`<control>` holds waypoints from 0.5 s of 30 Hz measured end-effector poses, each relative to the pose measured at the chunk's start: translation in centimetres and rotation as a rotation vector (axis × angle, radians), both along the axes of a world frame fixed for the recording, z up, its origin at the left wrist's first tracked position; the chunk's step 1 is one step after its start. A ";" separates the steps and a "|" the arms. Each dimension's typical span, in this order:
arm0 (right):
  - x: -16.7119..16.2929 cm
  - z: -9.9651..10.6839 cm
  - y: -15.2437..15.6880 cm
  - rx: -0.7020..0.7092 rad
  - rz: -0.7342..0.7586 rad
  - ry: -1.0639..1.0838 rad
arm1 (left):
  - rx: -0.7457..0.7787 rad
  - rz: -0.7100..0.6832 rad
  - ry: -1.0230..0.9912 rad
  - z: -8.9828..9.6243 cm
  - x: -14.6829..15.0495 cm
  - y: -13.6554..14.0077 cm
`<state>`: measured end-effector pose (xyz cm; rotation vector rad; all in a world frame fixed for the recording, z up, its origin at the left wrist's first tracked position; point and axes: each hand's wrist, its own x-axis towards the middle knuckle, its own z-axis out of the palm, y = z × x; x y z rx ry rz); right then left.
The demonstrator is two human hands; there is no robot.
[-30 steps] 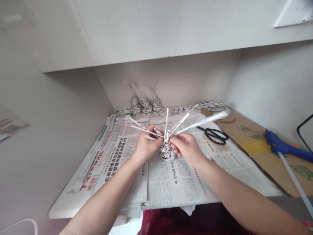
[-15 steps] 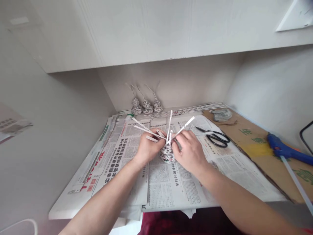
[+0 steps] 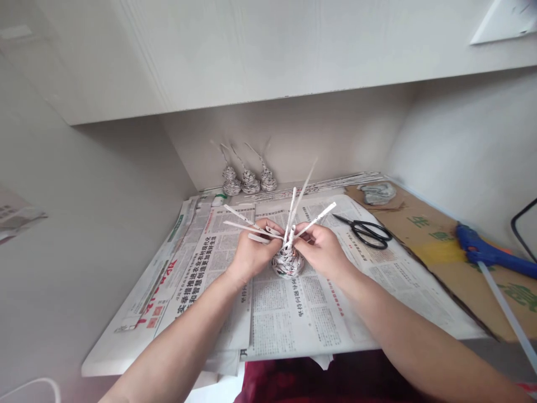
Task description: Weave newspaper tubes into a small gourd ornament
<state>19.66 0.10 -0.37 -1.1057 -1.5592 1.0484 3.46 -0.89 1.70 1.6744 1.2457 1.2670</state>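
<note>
Between my hands stands a small round woven newspaper piece [image 3: 287, 265], its rolled paper strips [image 3: 323, 212] fanning out from the top. My left hand [image 3: 257, 246] is closed at its upper left side, thumb and fingers pinching among several strips that point left. At the upper right, my right hand [image 3: 321, 246] pinches close to the base of the strips, fingers curled. One thin strip [image 3: 306, 182] leans up, blurred by motion. Both hands hide part of the weave and the strip ends.
Newspaper [image 3: 289, 330] covers the white table. Black scissors [image 3: 371, 232] lie right of my hands. A blue glue gun [image 3: 495, 254] rests on cardboard [image 3: 436, 263]. Several paper rods [image 3: 319, 187] lie at the back, beside three woven gourd shapes [image 3: 250, 182]. A cabinet [image 3: 251, 56] overhangs the table.
My right hand has moved slightly left and its fingers have closed in near the strips' base. A blurred strip now rises beside the upright one. The view has shifted slightly.
</note>
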 end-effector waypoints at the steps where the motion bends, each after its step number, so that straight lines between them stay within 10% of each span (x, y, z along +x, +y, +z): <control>1: -0.1 0.1 0.0 0.000 -0.012 0.020 | 0.002 -0.008 -0.010 0.0 0.0 0.0; 15: 0.0 0.2 -0.5 0.387 -0.221 -0.265 | 0.001 -0.116 0.044 -0.2 -0.4 0.1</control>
